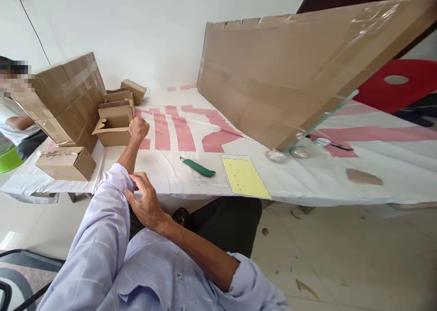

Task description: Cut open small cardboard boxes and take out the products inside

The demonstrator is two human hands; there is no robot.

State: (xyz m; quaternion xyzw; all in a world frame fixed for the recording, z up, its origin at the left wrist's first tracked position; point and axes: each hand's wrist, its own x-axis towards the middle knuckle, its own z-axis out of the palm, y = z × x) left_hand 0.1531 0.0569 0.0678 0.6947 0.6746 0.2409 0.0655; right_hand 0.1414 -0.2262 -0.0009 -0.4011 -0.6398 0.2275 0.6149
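Note:
My left hand is curled into a loose fist above the table, with nothing visible in it, close to an open small cardboard box. My right hand reaches across my body and pinches the rolled cuff of my left shirt sleeve near the elbow. A green-handled utility knife lies on the white and pink table cover, to the right of my left arm. Beside it lies a yellow sheet at the table's front edge.
Several small cardboard boxes and a large taped carton stand at the left. Another small box sits near the corner. A big flattened cardboard sheet leans over tape rolls. A person sits at far left.

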